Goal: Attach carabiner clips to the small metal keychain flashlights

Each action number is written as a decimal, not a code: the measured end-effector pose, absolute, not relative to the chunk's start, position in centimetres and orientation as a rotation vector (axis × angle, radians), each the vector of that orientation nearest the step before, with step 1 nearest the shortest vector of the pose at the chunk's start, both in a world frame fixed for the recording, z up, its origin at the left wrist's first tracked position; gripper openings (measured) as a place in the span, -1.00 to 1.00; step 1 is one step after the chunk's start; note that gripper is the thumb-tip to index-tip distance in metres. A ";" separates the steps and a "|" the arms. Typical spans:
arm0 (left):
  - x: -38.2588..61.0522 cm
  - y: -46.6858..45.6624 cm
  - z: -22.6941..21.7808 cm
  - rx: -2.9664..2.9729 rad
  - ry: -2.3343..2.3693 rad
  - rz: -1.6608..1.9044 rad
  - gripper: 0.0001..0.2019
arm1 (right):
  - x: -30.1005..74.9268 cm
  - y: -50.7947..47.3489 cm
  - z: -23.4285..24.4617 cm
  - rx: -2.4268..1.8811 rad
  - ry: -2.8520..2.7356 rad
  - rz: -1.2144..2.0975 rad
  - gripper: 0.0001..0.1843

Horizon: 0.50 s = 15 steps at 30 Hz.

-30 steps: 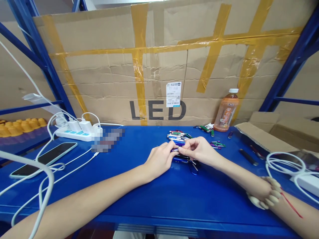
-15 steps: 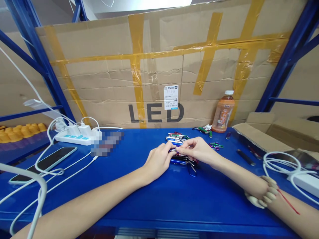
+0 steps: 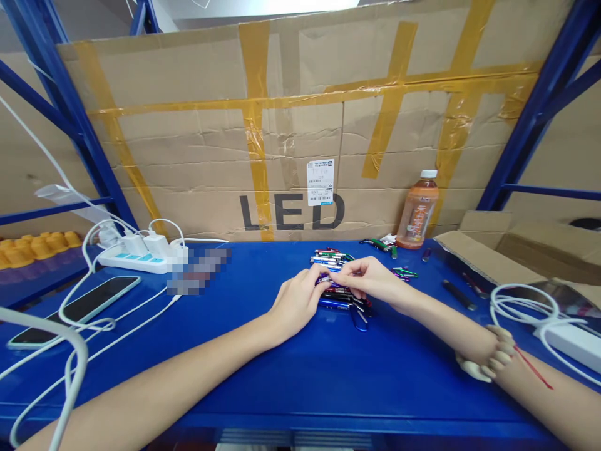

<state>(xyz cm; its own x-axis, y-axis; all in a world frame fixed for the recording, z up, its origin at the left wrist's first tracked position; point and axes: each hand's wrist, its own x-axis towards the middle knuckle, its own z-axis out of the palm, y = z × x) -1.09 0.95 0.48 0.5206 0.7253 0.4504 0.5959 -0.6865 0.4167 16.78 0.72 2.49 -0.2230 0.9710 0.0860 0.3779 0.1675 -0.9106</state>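
Over a row of small metal keychain flashlights (image 3: 334, 305) on the blue tabletop, my two hands meet at the fingertips. My left hand (image 3: 295, 302) is closed, thumb and index finger pinching a small purple flashlight (image 3: 323, 279) by its body. At its right end, my right hand (image 3: 373, 282) pinches with thumb and fingers, which partly cover that end. Silver, red, black and blue flashlights lie side by side under and around the fingers. A blue carabiner (image 3: 360, 322) hangs off the near end of the row. My hands hide the row's middle.
Loose carabiners (image 3: 404, 273) lie right of the row, with a drink bottle (image 3: 417, 210) behind. A dark tube (image 3: 459, 294), white cable coil (image 3: 526, 307) and open carton (image 3: 479, 257) occupy the right. Left are a power strip (image 3: 136, 260), cables and a phone (image 3: 79, 310).
The view has shifted slightly. My right fingertips sit a little further over the purple flashlight, close against my left fingers. The flashlight row has not visibly moved.
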 end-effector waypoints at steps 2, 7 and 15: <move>-1.1 0.9 0.5 2.582 1.091 0.915 -0.76 | 16.7 0.7 2.7 -1.287 -1.718 1.046 -0.58; -1.0 1.0 0.5 2.577 1.105 0.928 -0.75 | 16.6 0.8 2.6 -1.276 -1.732 0.977 -0.57; -1.0 1.3 0.3 2.473 1.154 0.953 -0.75 | 16.8 1.2 2.3 -1.066 -1.799 0.786 -0.60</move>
<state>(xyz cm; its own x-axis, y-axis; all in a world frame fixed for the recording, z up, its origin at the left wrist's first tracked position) -1.01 1.26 0.33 0.4720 0.7545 0.4561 0.5906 -0.6547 0.4718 16.81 1.18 2.27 -0.2479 0.8980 0.3634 0.3434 0.4322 -0.8338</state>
